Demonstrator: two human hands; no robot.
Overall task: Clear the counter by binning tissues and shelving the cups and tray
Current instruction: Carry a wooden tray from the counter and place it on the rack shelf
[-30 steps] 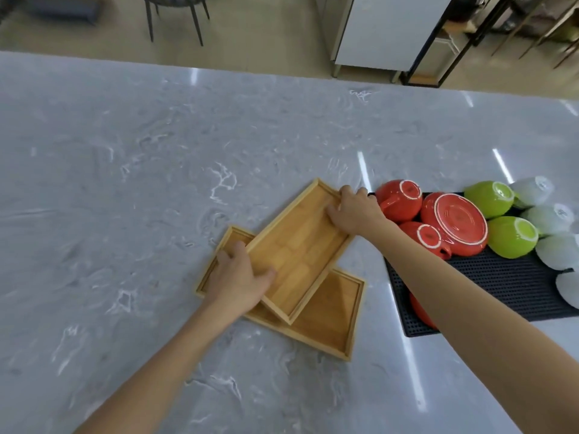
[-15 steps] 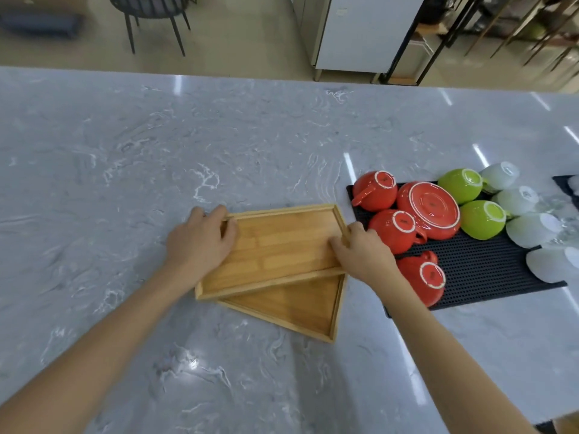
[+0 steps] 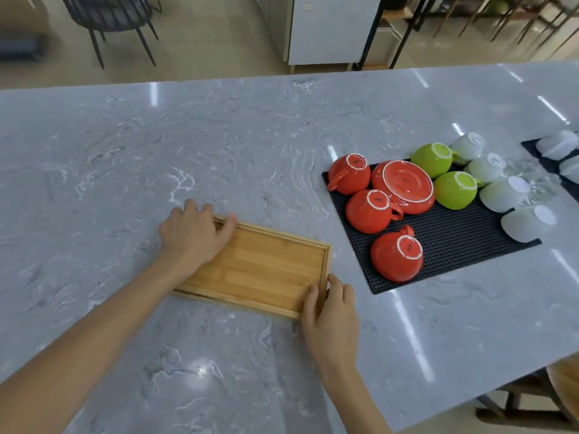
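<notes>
Two bamboo trays (image 3: 263, 267) lie nested as one stack on the grey marble counter (image 3: 219, 136). My left hand (image 3: 194, 233) grips the stack's far left corner, fingers over the rim. My right hand (image 3: 329, 311) pinches the near right corner. To the right, a black rubber mat (image 3: 454, 242) carries three upside-down red cups (image 3: 396, 256), a red saucer (image 3: 404, 186), two green cups (image 3: 456, 189) and several white cups (image 3: 504, 192). No tissues are visible.
A second black mat with white cups (image 3: 557, 145) sits at the far right edge. Beyond the counter stand a dark chair (image 3: 109, 14), a white cabinet (image 3: 326, 26) and a black metal rack (image 3: 398, 29). A wooden stool (image 3: 564, 386) shows at the lower right.
The upper tray was turned from a skewed angle and dropped into line with the lower tray, so the two now sit as one stack. Both hands shifted to opposite corners.
</notes>
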